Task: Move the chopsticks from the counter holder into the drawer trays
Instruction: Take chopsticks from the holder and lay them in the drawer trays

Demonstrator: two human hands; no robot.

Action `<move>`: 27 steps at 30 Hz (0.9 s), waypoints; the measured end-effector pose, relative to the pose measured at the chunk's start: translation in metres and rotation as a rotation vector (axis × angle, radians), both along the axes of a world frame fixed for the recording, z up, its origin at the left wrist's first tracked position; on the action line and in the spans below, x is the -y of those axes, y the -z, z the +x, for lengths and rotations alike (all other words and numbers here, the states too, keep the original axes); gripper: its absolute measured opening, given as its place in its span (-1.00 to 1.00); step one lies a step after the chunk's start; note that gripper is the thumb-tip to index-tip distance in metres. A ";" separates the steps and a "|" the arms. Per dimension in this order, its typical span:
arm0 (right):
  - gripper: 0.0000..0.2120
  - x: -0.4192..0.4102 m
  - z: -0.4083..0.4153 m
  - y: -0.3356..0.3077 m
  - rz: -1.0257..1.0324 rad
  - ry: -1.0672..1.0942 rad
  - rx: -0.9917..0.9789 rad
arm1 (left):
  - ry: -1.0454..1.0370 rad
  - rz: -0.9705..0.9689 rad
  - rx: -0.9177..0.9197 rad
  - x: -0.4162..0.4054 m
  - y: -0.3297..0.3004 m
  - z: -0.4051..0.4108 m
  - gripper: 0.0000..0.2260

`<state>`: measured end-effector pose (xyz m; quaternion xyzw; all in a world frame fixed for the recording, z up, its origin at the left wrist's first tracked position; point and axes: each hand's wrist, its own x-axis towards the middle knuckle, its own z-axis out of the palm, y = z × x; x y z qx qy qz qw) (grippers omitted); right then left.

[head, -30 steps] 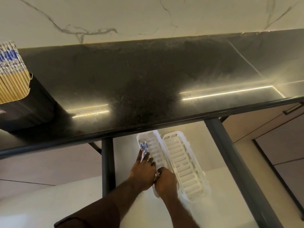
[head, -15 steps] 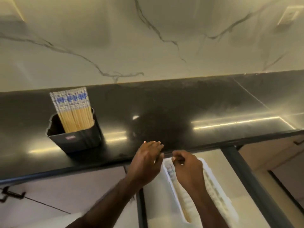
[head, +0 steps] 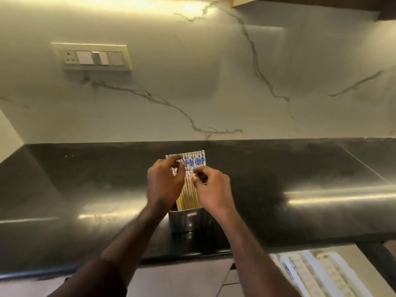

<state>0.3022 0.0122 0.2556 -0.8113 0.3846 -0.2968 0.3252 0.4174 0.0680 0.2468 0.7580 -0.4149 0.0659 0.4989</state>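
Reaching both hands to chopsticks (head: 194,161) in dark holder (head: 188,220), left hand (head: 164,185) grip and right hand (head: 212,189) grip unclear, label (head: 191,214) unreadable

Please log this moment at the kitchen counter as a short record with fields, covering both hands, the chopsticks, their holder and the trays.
surface: glossy black stone counter below a white veined marble wall
holder: dark metal rectangular holder, upright on the counter
chopsticks: bundle of pale bamboo chopsticks with blue-and-white patterned tops, standing in the holder
left hand: fingers curled at the bundle's top left
right hand: fingertips pinched at the bundle's right side
grasp: unclear, blurred
trays: white slotted plastic trays in the open drawer, lower right
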 end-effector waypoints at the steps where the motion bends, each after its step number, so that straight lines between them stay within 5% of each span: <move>1: -0.72 -0.001 0.015 0.003 0.013 -0.012 -0.024 | -0.023 -0.001 -0.035 0.002 0.005 0.014 -0.72; 8: -0.64 0.001 0.069 0.039 0.068 -0.026 -0.163 | -0.018 0.070 -0.362 0.027 0.045 0.065 -0.52; 17: -0.65 0.006 0.077 0.060 0.105 0.064 -0.146 | 0.116 -0.026 -0.584 0.038 0.070 0.069 -0.84; 27: -0.63 0.010 0.072 0.068 0.135 0.063 -0.151 | 0.170 -0.057 -0.673 0.044 0.076 0.060 -0.86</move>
